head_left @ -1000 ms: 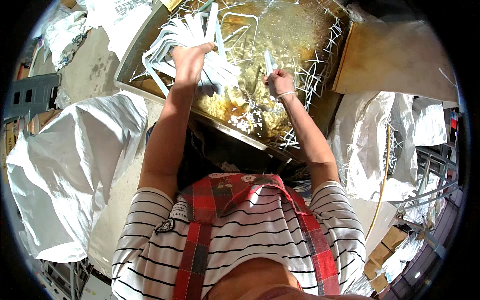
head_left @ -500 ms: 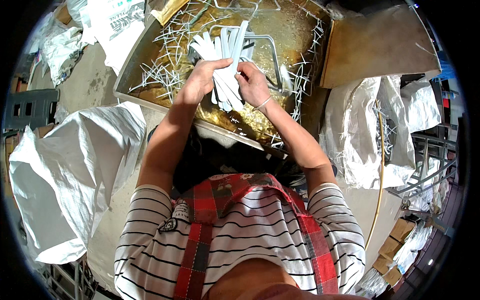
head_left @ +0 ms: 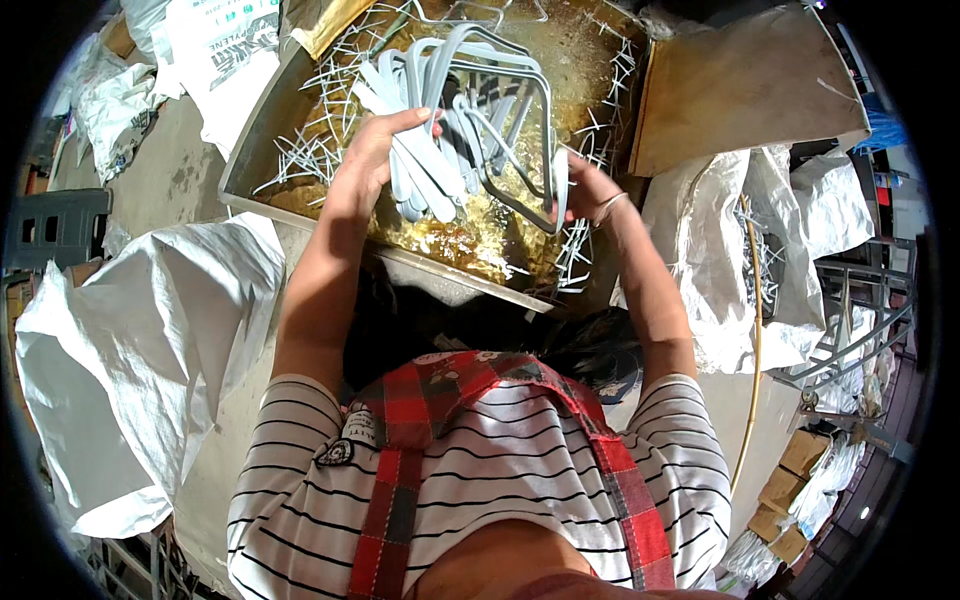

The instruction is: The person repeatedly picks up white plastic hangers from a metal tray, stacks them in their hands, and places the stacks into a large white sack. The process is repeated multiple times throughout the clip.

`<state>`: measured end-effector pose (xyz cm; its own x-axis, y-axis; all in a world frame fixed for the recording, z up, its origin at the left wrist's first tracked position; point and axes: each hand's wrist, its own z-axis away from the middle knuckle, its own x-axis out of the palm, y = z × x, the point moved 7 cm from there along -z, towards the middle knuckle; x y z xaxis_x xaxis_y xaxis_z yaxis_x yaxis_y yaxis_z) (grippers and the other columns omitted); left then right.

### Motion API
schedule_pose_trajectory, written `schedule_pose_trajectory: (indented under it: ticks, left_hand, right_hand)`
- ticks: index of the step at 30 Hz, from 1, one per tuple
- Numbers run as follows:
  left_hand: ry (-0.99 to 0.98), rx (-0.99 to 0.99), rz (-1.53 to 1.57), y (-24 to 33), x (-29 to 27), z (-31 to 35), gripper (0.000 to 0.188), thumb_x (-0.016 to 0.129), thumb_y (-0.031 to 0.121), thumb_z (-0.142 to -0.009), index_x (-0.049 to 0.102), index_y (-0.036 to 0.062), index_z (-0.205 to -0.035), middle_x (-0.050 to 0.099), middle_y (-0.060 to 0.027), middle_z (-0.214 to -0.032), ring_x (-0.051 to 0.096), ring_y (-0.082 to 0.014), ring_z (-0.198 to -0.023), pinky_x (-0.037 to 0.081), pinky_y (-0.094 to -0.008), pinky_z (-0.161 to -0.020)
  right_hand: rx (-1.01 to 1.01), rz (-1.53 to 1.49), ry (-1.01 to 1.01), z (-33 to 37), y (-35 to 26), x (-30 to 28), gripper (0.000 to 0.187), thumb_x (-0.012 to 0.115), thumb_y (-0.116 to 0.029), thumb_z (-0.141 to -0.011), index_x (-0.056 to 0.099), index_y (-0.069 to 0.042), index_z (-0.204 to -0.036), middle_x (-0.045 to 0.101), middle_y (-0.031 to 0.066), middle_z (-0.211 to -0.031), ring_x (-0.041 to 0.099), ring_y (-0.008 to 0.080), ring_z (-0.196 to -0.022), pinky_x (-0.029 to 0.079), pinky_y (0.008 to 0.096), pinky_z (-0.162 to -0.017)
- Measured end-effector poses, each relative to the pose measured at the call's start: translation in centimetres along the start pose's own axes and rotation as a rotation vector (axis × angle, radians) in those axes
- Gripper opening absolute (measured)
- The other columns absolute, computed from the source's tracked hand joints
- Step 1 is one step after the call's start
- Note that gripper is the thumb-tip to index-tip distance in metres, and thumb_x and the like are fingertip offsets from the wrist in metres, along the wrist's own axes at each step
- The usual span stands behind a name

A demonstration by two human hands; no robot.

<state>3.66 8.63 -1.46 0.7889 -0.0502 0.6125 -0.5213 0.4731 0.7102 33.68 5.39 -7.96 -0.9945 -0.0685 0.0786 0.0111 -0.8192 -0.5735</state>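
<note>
In the upper middle of the head view, my left hand point(head_left: 370, 150) is closed round a bundle of pale grey, strip-like plastic frames point(head_left: 428, 182), its thumb lying over them. The bundle spreads into open, round-cornered loops toward the right. At that side my right hand point(head_left: 590, 192) grips the end of a loop point(head_left: 559, 180), its fingers partly hidden behind it. Both hands are above a shallow metal tray point(head_left: 240, 192) with a wet-looking, yellow-brown inside. Another loop frame point(head_left: 460, 14) lies at the tray's far side.
Thin white plastic scraps point(head_left: 305, 158) litter the tray's left and right sides. A brown board point(head_left: 745, 95) leans out at the right. White sacks point(head_left: 150, 330) stand at the left, and an open sack with scraps point(head_left: 700, 260) at the right, beside a thin pole point(head_left: 755, 330).
My right hand has moved right and slightly down, from the bundle's strips to a loop end. The bundle has turned, showing its loops more fully. My left hand has shifted slightly left, still holding.
</note>
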Motion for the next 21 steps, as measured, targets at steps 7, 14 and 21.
schedule_pose_trajectory:
  ticks: [7, 14, 21]
  left_hand:
    - [-0.082, 0.079, 0.152, -0.1, -0.8, -1.8, 0.034, 0.063, 0.014, -0.078, 0.056, -0.0081, -0.102, 0.062, -0.0113, -0.078, 0.062, -0.0179, -0.069, 0.051, -0.0287, -0.065]
    - [0.116, 0.276, 0.260, 2.9, -3.4, -1.5, 0.024, 0.063, 0.007, -0.077, 0.057, -0.0063, -0.095, 0.061, -0.0122, -0.078, 0.060, -0.0182, -0.067, 0.051, -0.0304, -0.065]
    - [0.217, 0.326, 0.010, 4.2, -2.9, 0.8, 0.028, 0.068, 0.002, -0.072, 0.058, -0.0081, -0.096, 0.062, -0.0135, -0.085, 0.062, -0.0213, -0.072, 0.052, -0.0315, -0.065]
  right_hand:
    - [0.149, 0.015, -0.502, -1.8, 4.0, 6.9, 0.030, 0.062, -0.026, -0.083, 0.054, -0.001, -0.099, 0.064, 0.0137, -0.084, 0.064, 0.0187, -0.067, 0.057, 0.0351, -0.066]
    - [-0.444, 0.978, 0.754, -7.3, 1.5, -12.6, 0.021, 0.058, -0.016, -0.079, 0.063, 0.005, -0.081, 0.062, 0.0107, -0.067, 0.058, 0.0185, -0.056, 0.046, 0.0326, -0.052]
    - [-1.043, 0.992, 0.927, 5.0, -6.9, -12.2, 0.009, 0.052, -0.009, -0.085, 0.044, -0.004, -0.087, 0.050, 0.0186, -0.061, 0.049, 0.0375, -0.055, 0.042, 0.0426, -0.052]
